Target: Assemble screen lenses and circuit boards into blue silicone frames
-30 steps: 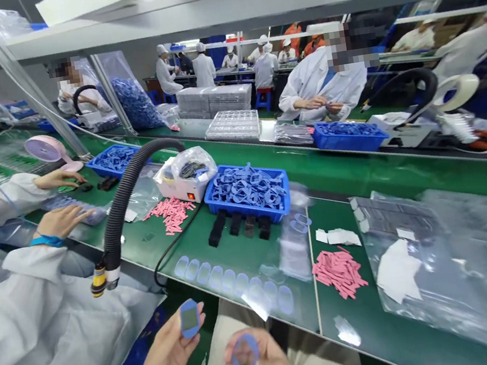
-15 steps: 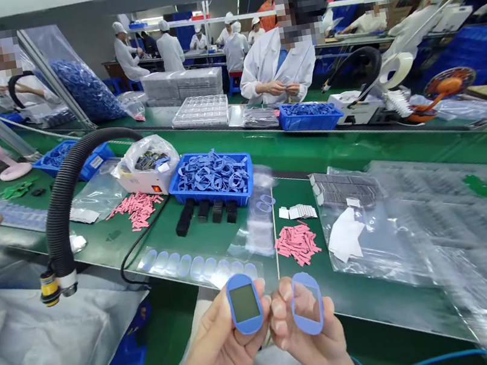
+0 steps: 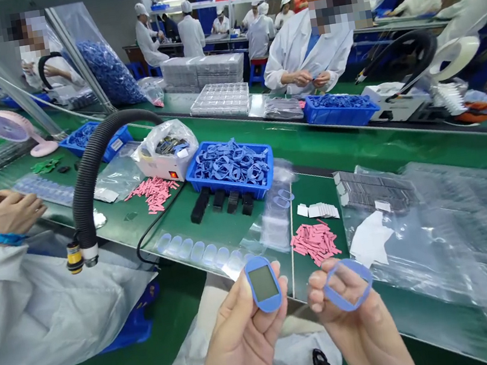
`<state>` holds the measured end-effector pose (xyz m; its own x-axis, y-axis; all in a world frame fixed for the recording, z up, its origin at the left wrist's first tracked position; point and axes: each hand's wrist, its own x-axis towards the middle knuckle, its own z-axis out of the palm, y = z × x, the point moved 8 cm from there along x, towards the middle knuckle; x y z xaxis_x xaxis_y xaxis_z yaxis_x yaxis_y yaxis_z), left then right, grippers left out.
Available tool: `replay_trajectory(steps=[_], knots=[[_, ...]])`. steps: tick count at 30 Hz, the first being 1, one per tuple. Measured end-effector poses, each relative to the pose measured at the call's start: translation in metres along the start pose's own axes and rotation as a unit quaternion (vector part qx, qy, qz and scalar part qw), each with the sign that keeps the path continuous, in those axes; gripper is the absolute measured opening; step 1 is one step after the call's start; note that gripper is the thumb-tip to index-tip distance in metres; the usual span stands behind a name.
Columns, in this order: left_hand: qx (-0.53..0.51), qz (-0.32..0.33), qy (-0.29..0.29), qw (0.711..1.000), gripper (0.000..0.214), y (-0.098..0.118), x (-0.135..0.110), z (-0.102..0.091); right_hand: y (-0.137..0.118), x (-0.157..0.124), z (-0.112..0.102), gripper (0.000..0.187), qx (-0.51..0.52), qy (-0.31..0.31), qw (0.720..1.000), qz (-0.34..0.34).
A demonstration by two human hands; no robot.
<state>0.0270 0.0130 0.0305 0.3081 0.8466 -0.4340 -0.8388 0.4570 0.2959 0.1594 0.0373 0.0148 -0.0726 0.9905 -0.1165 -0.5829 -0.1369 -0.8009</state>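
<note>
A blue frame with a dark window [image 3: 263,284] is pinched between thumb and fingers in the left hand's grip [image 3: 243,344], held up just off the green bench [image 3: 171,218]; an open blue frame [image 3: 351,263] is likewise clasped in the right hand's grip [image 3: 361,326], raised beside it!

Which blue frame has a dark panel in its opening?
The blue frame in the left hand: a dark panel fills it; the frame in the right hand is empty.
</note>
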Motion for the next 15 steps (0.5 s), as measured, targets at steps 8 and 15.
replay_trajectory(steps=[8,15], knots=[[-0.068,-0.034,0.083,0.994,0.025,-0.011,0.009,-0.013,-0.030,-0.009,0.008,0.029,-0.108,0.015,0.989,-0.099],[-0.037,0.014,0.077,0.996,0.017,-0.006,0.010,-0.013,-0.034,-0.018,0.019,0.026,-0.181,0.008,0.970,-0.160]])
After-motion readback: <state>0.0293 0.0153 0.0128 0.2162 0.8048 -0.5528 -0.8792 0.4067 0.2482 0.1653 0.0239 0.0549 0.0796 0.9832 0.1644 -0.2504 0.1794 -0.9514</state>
